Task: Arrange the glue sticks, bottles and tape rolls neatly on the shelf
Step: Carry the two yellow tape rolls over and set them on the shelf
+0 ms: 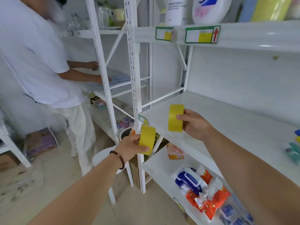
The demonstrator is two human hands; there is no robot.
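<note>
My right hand grips a yellow tape roll, held on edge just above the left part of the white middle shelf. My left hand grips a second yellow tape roll, lower and further left, in front of the shelf's corner post and outside the shelf. Both rolls are in the air. At the shelf's far right edge a few coloured items show, cut off by the frame.
A person in a white shirt works at the neighbouring rack on the left. The lower shelf holds wipe packs and an orange box. Large bottles stand on the top shelf. A white stool is below my left hand.
</note>
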